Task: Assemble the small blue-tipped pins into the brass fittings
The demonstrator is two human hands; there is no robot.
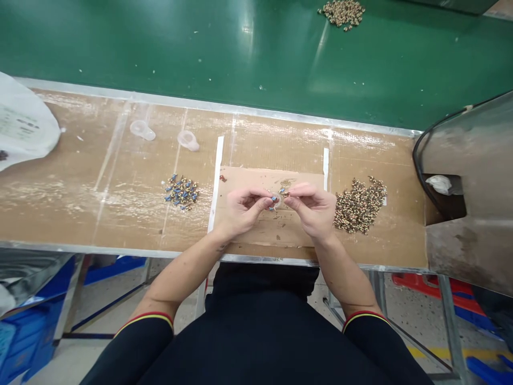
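Head view: nearest to me is the worker's dark shirt [256, 331], with both forearms reaching over the near edge of the brown surface [120, 214]. Above a cardboard sheet [256, 176], the hands nearly meet. The left hand [243, 209] has thumb and finger pinched on a clear ring [278, 202] with a blue-tipped piece [274, 199] in or against it; I can't tell which. Just beside it, the right hand [313, 208] seems to pinch a small brass-coloured bit [286, 194], though it's tiny from here. So the piece being worked sits between the two sets of fingertips.

Left of the hands lies a modest pile of blue-and-brass pieces [182, 192], which I'd take for finished ones. Right of them, close by the right hand, is a larger pile of brass-coloured parts [360, 206], seemingly waiting. By those heaps, I'd judge the work under way with much left.

Farther off on the left stand two translucent scoops [140, 128]. Beyond the far edge, on a green surface [180, 59], sits another brass-coloured heap [342, 13].
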